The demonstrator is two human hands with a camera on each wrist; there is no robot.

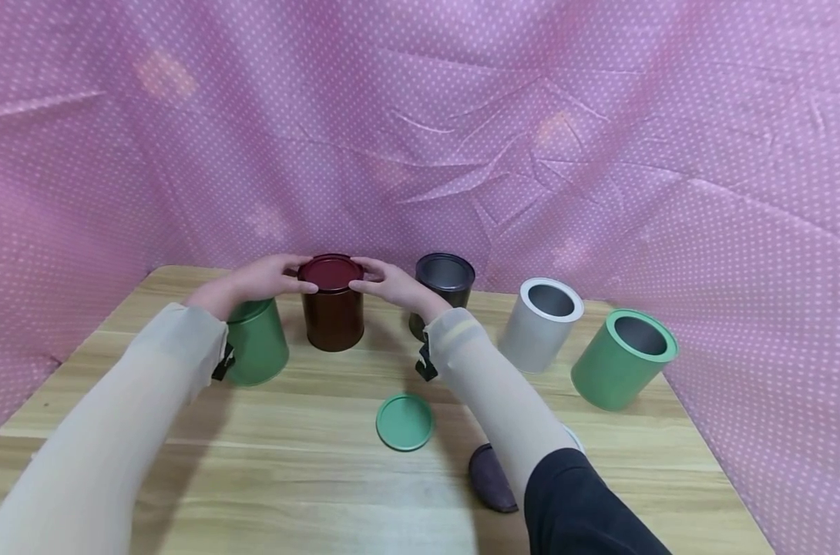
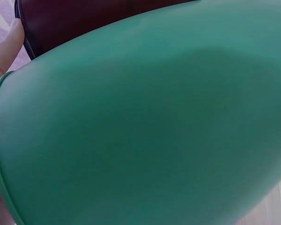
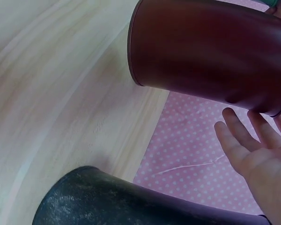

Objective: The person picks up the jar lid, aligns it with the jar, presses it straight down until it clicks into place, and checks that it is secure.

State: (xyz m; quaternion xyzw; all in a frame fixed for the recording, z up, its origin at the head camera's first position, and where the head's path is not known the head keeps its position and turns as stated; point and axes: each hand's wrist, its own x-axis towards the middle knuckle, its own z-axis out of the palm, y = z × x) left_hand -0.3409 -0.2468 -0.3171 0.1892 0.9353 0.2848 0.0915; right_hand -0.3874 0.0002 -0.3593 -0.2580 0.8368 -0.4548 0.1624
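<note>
A dark red canister stands upright toward the back left of the table, its red lid on top. My left hand grips the rim from the left, thumb in front and fingers behind. From the right, my right hand holds the same rim between thumb and fingers. Some right fingers spread apart from the canister wall in the right wrist view. Beneath my left wrist stands a green canister, its top partly hidden; it fills most of the left wrist view.
An open black canister stands behind my right wrist. Farther right are an open white canister and an open green one. On the table lie a green lid, a dark purple lid and a mostly hidden white lid.
</note>
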